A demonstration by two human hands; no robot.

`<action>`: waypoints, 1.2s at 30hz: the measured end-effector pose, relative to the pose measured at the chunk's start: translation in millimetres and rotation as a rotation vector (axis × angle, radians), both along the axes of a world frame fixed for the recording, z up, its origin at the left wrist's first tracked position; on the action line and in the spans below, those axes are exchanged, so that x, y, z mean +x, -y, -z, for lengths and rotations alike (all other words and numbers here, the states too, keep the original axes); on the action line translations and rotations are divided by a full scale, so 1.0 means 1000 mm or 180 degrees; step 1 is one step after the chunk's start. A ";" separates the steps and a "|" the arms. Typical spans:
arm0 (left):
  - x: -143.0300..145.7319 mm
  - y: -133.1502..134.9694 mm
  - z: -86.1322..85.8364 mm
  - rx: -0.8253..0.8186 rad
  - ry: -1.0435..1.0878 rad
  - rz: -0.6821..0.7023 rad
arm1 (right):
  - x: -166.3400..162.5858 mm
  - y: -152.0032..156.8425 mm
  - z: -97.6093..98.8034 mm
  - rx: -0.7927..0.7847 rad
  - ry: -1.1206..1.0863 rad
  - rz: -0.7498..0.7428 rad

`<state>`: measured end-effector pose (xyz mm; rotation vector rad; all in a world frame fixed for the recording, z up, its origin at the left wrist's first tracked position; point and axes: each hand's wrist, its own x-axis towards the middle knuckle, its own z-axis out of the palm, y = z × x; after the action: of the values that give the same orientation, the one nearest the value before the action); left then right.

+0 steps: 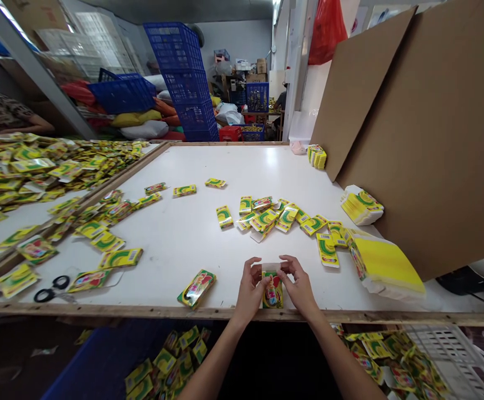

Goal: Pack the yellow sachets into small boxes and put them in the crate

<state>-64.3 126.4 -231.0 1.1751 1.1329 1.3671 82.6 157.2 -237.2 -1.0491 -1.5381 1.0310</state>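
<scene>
A small yellow and green box (272,291) stands at the table's front edge with its pale end flap up. My left hand (250,286) grips its left side, thumb on the printed face. From the right, my right hand (297,283) holds the same box, its thumb near the flap. Left of my hands lies another such box (197,288), face up. Beyond them, several more boxes (264,220) lie in a loose cluster. A stack of flat yellow cartons (385,261) rests to the right.
Black-handled scissors (52,289) lie at the front left among scattered boxes. A wooden rail (79,203) separates a big heap of boxes (45,166). Cardboard sheets (429,128) lean along the right side. Below the table, a blue bin (95,355) holds more boxes. A person (8,114) sits far left.
</scene>
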 end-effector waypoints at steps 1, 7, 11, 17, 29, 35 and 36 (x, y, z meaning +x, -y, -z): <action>0.000 0.001 -0.001 -0.0006 -0.0030 0.0004 | 0.000 0.001 0.000 0.0010 0.0008 -0.0047; -0.002 0.005 -0.010 0.0073 -0.0629 -0.0039 | 0.003 0.008 -0.005 0.0212 0.0181 -0.0209; 0.002 0.003 -0.012 -0.0015 -0.0637 -0.0223 | 0.002 0.009 -0.007 0.0111 0.0367 -0.0028; 0.006 -0.005 -0.010 -0.0118 -0.0613 -0.0440 | 0.003 -0.001 -0.013 -0.0229 0.0226 -0.0120; -0.004 0.007 -0.006 -0.0125 -0.0557 0.0001 | 0.009 0.014 0.003 -0.0049 0.0106 -0.0122; -0.082 0.020 -0.021 -0.0135 -0.2182 -0.1104 | 0.014 0.014 0.008 -0.0224 0.0087 0.0229; -0.099 0.021 -0.022 -0.0176 -0.2625 -0.1218 | 0.013 0.014 0.010 -0.0265 0.0093 0.0240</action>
<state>-163.3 105.2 -209.2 1.5954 2.0443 1.1126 96.0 143.1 -246.8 -1.1758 -1.4782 1.0389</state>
